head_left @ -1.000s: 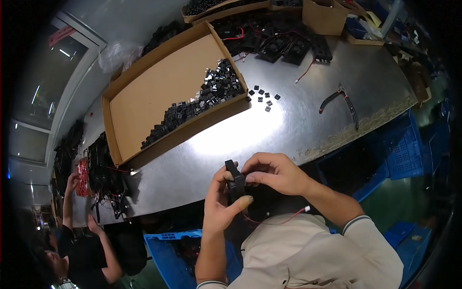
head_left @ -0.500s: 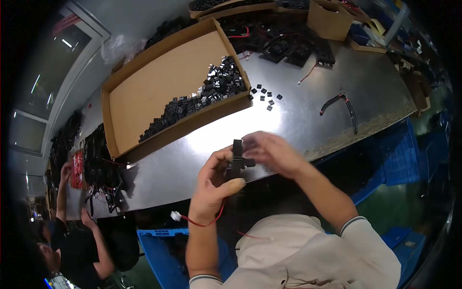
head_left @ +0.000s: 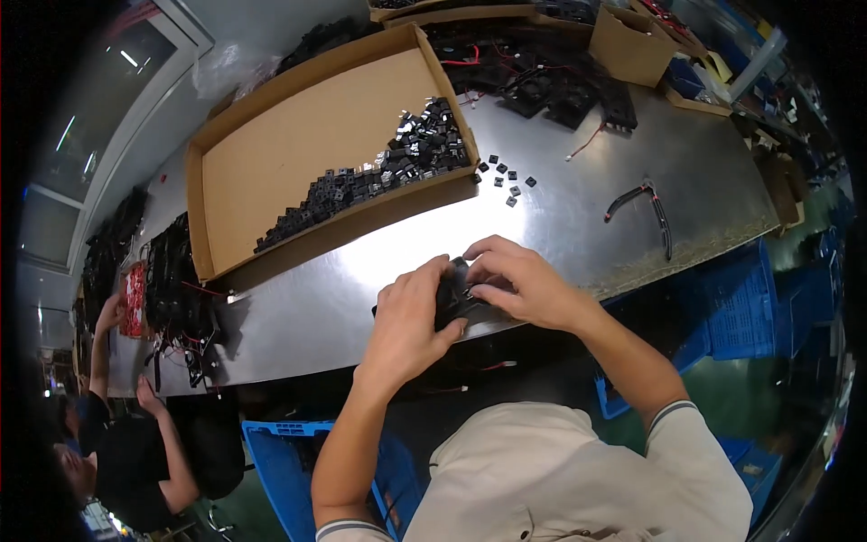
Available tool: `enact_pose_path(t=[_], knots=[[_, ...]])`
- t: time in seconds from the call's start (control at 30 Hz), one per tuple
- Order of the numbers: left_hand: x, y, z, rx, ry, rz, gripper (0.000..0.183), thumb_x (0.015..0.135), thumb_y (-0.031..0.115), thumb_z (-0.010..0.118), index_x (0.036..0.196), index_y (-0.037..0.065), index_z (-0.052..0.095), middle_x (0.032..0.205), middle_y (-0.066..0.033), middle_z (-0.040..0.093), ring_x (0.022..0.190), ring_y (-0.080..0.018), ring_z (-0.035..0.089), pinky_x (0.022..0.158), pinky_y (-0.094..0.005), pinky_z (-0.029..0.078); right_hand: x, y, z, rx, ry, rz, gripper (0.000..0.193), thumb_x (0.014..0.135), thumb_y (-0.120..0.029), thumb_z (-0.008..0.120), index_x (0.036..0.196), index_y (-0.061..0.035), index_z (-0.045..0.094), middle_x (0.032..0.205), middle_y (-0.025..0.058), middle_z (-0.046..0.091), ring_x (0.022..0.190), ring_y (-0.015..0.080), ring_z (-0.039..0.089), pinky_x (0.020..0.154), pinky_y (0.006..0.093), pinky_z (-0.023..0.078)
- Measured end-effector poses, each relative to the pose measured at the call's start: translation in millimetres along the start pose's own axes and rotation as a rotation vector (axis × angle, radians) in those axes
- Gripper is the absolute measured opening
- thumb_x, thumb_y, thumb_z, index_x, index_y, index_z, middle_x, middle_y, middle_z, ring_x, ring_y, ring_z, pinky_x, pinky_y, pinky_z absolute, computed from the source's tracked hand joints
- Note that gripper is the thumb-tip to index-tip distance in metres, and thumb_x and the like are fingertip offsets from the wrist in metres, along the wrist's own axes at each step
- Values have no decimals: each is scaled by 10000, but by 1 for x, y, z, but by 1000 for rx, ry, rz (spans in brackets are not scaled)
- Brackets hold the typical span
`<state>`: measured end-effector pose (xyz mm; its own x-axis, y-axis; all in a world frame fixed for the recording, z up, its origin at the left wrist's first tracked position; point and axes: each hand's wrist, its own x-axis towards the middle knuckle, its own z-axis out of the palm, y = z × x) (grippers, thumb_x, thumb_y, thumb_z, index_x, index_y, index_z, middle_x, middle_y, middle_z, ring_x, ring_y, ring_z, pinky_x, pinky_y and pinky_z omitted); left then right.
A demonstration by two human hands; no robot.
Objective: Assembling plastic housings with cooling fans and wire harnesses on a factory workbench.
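Observation:
Over the table's near edge, my left hand (head_left: 406,312) is wrapped round a black plastic part (head_left: 445,303), which is mostly covered by my fingers. My right hand (head_left: 522,282) presses bent fingers and thumb against the right side of that same part; any small piece between them is hidden. Below my hands show thin red wires with white connectors (head_left: 508,364). On the table to the right of the box, several small black square pieces (head_left: 513,176) lie loose.
Ahead stands a shallow cardboard box (head_left: 334,230) holding a heap of small black square pieces (head_left: 397,163). Dark-handled pliers (head_left: 664,217) lie at the right. Black fan-like units (head_left: 569,99) with wires sit farther back. At the left, a co-worker's hand (head_left: 110,312) touches a red bundle (head_left: 133,298).
The black part has turned and sits lower in my left hand, which has rolled over it. My right hand, blurred before, has come to rest on it. The wires have swung to hang below.

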<state>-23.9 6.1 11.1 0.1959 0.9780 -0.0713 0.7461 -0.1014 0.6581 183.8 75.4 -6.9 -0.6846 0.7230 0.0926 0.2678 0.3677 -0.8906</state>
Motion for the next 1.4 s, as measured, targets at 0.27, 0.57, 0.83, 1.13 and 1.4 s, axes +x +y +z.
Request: enact_pose_path(t=[0.27,0.57,0.83,1.13,1.4], knots=[[-10,-5,4,337,183,15,685,764,309,789,1389,168,548,1256,-150,578,1198,-350,504,1048,-489,372,9,-19,-2,-290,-18,19,130,873,-98,669,948,7,679,1187,155,550,873,319,637,811,383,517],[-8,-4,4,250,163,-14,673,752,277,800,1385,225,579,1246,-140,573,1175,-360,494,1019,-488,423,19,-14,-4,-624,-59,-219,83,773,-71,694,842,-33,669,1125,151,589,990,336,601,842,427,495],[-8,-5,9,299,185,-20,717,716,308,810,1388,258,564,1265,-108,563,1150,-339,500,959,-485,412,20,-5,-6,-497,-49,-275,98,785,-70,691,850,-9,651,1108,139,596,938,329,615,818,423,507],[-8,0,8,321,185,-28,687,735,268,804,1384,237,580,1225,-128,576,1144,-355,508,981,-473,442,19,-13,-9,-569,-138,-176,100,837,-88,673,906,-15,671,1168,139,585,1001,340,609,879,426,500],[-9,1,6,295,182,-40,687,746,266,798,1395,235,573,1231,-154,566,1130,-359,511,993,-461,441,20,-13,-3,-535,-132,-161,113,829,-82,669,916,-11,651,1171,157,572,996,348,607,870,440,501]])
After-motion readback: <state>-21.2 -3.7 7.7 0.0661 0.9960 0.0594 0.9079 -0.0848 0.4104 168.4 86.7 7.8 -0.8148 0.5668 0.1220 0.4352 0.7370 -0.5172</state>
